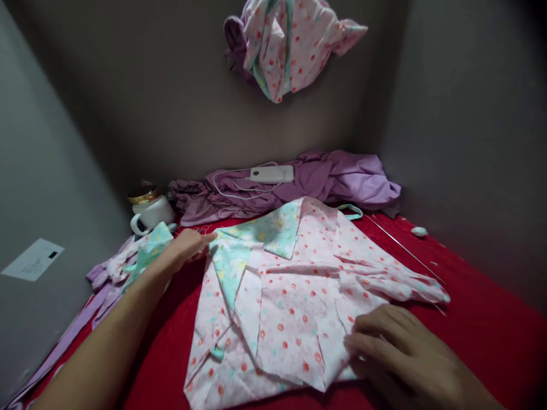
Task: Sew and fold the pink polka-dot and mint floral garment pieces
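A pink flowered cloth [290, 296] with a mint-green lining lies spread in folds on a red surface [491, 324]. My left hand [188, 246] reaches out to the cloth's far left corner and pinches its edge. My right hand [397, 347] lies flat on the cloth's near right part, fingers spread and pressing it down.
A purple heap of fabric [342, 179] lies against the back wall with a white device and cable [271, 174] on it. A white mug with a gold lid [150, 210] stands at the left. More flowered cloth [290, 45] hangs on the wall. A thin rod [405, 247] lies at the right.
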Available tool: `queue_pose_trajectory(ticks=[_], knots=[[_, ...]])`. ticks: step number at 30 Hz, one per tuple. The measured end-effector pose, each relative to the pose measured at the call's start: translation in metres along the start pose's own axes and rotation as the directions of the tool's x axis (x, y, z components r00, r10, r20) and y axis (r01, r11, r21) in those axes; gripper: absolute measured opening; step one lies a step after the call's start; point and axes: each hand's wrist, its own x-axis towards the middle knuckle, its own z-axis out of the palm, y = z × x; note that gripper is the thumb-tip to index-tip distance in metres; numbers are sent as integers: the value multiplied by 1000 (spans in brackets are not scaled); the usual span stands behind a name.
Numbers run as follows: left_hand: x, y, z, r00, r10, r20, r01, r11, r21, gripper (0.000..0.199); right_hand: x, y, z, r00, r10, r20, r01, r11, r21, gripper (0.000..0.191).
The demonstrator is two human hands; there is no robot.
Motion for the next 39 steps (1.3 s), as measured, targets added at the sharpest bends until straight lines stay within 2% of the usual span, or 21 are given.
queue_pose_trajectory(ticks=[3,10,15,18,23,28,30,34,39], knots=[[-4,4,1,995,-37,89,36,999,14,48,10,-11,8,1000,4,6,-4,1000,6,19],[-7,6,3,989,-41,143,48,998,-51,37,14,-10,26,998,-15,-58,13,999,-37,20],[-7,3,4,984,-9,180,26,995,-97,37,16,-9,23,993,-71,-93,71,997,-4,22],[-9,4,3,980,-18,200,29,998,-52,39,16,-9,21,991,-69,-112,71,997,14,22],[-12,6,1,966,-13,258,10,1000,14,42,13,-5,23,995,-54,-80,54,999,-2,23],[-11,5,6,971,4,240,8,999,-47,34,10,-4,24,991,-83,-104,92,992,83,24],[-10,3,5,972,11,233,2,999,-53,30,11,-5,20,995,-82,-57,88,989,120,24],[-7,-3,-3,963,21,268,-18,1000,-12,28,16,-9,10,983,-137,119,113,975,189,23],[-6,-6,-11,937,27,347,-42,999,34,30,22,-11,12,968,-205,147,178,968,177,18]])
